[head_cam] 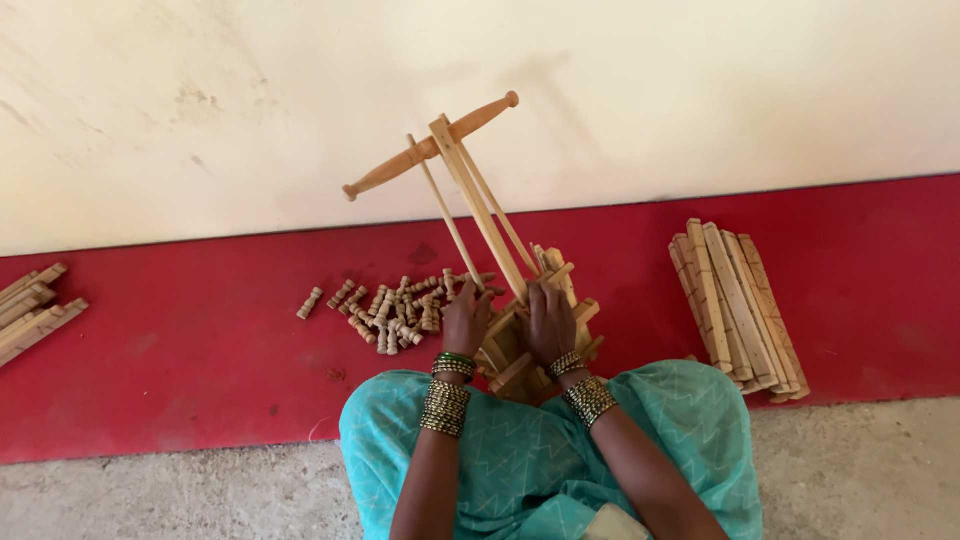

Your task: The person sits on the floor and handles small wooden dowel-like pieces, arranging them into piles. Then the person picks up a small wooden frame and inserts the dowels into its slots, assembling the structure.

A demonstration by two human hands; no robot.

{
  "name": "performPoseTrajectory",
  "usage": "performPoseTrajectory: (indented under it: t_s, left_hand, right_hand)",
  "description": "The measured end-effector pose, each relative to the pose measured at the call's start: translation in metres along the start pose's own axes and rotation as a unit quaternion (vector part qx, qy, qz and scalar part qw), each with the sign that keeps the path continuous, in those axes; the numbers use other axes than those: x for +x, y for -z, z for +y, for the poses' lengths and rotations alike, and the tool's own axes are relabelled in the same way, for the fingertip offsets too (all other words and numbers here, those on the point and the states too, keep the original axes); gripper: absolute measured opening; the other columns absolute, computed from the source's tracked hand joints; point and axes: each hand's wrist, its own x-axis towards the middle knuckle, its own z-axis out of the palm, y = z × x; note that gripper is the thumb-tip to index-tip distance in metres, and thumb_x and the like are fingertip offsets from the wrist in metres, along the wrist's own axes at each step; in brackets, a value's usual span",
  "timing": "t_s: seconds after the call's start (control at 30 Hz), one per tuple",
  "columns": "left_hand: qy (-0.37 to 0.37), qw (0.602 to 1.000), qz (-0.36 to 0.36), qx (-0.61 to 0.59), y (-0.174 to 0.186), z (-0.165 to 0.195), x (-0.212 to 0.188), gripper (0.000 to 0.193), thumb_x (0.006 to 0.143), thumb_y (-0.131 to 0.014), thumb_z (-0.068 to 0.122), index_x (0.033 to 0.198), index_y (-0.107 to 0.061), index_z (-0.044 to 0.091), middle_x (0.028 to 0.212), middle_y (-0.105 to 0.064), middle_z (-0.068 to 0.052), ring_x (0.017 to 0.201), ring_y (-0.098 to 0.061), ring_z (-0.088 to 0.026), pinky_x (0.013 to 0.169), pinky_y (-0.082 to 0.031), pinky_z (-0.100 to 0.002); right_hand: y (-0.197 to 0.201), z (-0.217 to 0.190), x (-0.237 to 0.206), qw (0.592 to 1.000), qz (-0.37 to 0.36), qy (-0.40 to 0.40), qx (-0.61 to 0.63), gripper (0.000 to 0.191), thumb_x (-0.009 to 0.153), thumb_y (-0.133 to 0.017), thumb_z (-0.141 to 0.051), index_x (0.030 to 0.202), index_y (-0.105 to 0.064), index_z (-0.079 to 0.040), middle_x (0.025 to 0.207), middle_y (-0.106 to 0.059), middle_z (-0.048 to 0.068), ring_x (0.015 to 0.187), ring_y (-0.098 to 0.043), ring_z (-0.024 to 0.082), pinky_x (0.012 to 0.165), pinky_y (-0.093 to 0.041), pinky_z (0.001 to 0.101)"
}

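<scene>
A wooden frame (480,200) of thin rods and a flat slat rises toward the wall, topped by a turned wooden handle (430,147). Its lower end sits in a cluster of wooden slats (560,280) by my knees. My left hand (466,320) grips the base of a thin rod of the frame. My right hand (549,322) presses on the slats at the frame's foot. Both wrists wear bangles. My lap is covered in teal cloth (540,450).
Several small turned wooden pegs (390,305) lie scattered on the red floor band left of my hands. A stack of long wooden slats (735,305) lies at the right. More slats (35,310) lie at the far left edge. A pale wall stands behind; grey concrete floor lies in front.
</scene>
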Motion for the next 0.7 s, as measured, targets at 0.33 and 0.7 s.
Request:
performPoseTrajectory:
  t_s: [0.33, 0.7]
  left_hand:
    - [-0.019, 0.999, 0.012, -0.028, 0.009, -0.015, 0.004, 0.029, 0.103, -0.053, 0.011, 0.130, -0.064, 0.007, 0.103, -0.080, -0.004, 0.074, -0.074, -0.012, 0.061, -0.059, -0.028]
    - [0.008, 0.999, 0.038, -0.021, 0.018, -0.015, 0.000, 0.029, 0.104, -0.055, 0.009, 0.131, -0.064, 0.006, 0.100, -0.081, -0.004, 0.077, -0.074, -0.012, 0.064, -0.059, -0.028]
  right_hand:
    - [-0.003, -0.014, -0.037, 0.993, -0.053, -0.028, -0.103, 0.065, 0.094, -0.064, -0.020, 0.149, -0.043, 0.007, 0.123, -0.056, 0.018, 0.100, -0.059, 0.032, 0.081, -0.055, 0.0455]
    - [0.011, -0.024, -0.062, 0.987, -0.120, -0.069, -0.078, 0.058, 0.095, -0.064, -0.012, 0.146, -0.047, 0.009, 0.115, -0.055, 0.020, 0.101, -0.060, 0.034, 0.074, -0.059, 0.0395]
